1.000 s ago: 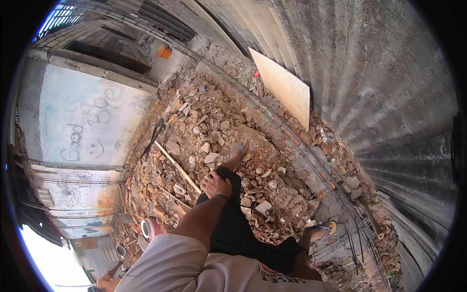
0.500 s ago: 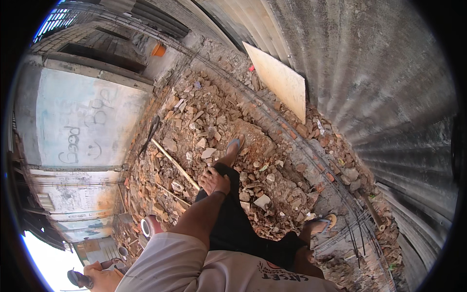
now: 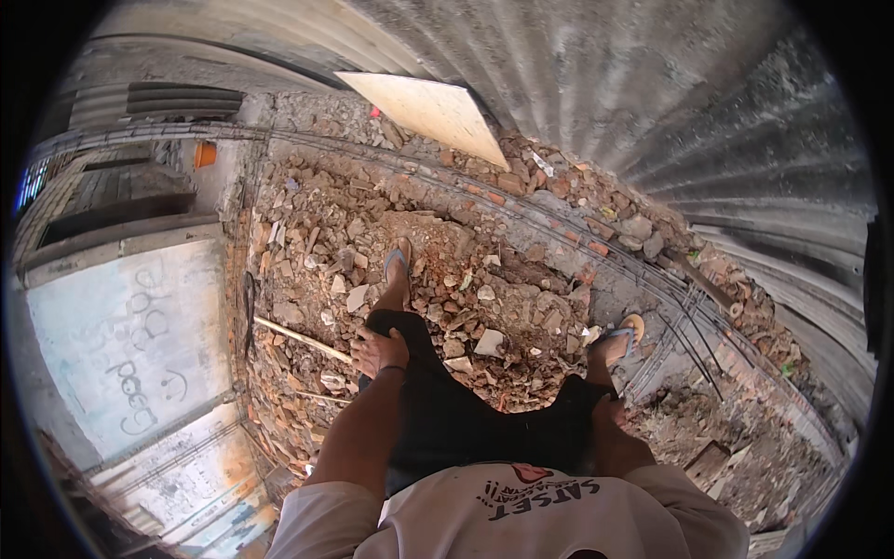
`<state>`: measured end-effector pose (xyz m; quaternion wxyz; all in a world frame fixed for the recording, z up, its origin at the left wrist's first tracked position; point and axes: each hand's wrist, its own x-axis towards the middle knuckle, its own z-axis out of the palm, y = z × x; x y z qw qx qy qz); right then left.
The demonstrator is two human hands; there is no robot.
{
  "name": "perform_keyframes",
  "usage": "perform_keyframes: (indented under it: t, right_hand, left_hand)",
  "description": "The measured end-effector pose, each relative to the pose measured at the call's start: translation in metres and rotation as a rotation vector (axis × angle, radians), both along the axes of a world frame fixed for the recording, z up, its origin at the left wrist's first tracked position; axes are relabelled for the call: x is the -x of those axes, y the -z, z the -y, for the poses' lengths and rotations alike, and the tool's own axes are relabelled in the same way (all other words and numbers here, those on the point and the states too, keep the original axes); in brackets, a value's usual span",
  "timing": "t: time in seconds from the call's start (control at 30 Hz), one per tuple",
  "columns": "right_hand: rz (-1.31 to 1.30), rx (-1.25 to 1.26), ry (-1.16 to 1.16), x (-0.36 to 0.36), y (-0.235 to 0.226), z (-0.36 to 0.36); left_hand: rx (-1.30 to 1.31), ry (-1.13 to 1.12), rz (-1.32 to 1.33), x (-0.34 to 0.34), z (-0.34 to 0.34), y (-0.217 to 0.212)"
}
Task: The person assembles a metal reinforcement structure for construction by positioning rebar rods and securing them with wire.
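My left hand (image 3: 380, 352) lies on my left knee, on the black shorts (image 3: 447, 410), with its fingers stretched out and nothing in them. Close by, a pale wooden handle (image 3: 303, 339) slants over the rubble, its near end passing out of sight at my hand and knee. At its far end is a dark, curved thing (image 3: 249, 312) that I cannot make out. My right hand (image 3: 610, 412) rests against my right knee, its fingers mostly hidden. My feet, in sandals (image 3: 398, 253), stand wide apart, the left on broken rubble and the right by steel bars.
Broken brick and stone (image 3: 447, 289) cover the ground. Long steel reinforcing bars (image 3: 577, 244) run along a concrete strip on the right. A pale board (image 3: 433, 114) leans by a corrugated metal wall (image 3: 596, 84). A painted wall (image 3: 130, 335) stands left; an orange bucket (image 3: 205, 154) sits farther back.
My view has turned, so the painted wall and board have shifted left. My right forearm and hand now show at the right knee. The person at lower left and the reddish container are out of view.
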<state>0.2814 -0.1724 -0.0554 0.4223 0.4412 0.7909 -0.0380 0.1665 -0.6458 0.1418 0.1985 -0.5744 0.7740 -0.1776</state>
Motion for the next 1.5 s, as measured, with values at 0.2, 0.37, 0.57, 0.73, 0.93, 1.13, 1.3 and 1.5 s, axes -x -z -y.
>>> perform_keyframes:
  t: [0.2,0.37,0.57,0.73,0.93,1.13,1.3,1.5]
  right_hand:
    - [0.035,0.01,0.169,0.049,-0.063,0.006]
    - [-0.025,0.064,0.328,0.011,-0.043,-0.013]
    - [-0.075,0.104,0.419,0.003,-0.04,-0.033]
    - [-0.067,0.271,0.512,0.018,-0.055,-0.071]
    - [-0.154,0.156,0.4,0.013,-0.036,-0.088]
    - [-0.148,0.178,0.314,0.001,-0.039,-0.09]
    - [-0.068,0.265,0.418,0.02,-0.045,-0.112]
    - [-0.126,0.33,0.502,0.032,-0.059,-0.126]
  left_hand:
    - [-0.06,0.021,0.061,0.002,-0.004,-0.005]
    - [-0.078,0.05,0.092,-0.007,0.0,0.026]
    - [-0.268,0.244,0.25,-0.005,-0.033,0.045]
    - [-0.778,0.493,0.223,0.048,-0.216,0.048]
    - [-1.266,0.887,-0.011,0.152,-0.471,0.091]
    - [-1.216,1.619,-0.373,0.22,-0.631,0.106]
    - [-1.218,1.61,0.029,0.24,-0.648,0.129]
    - [-1.205,1.697,-0.139,0.228,-0.646,0.142]
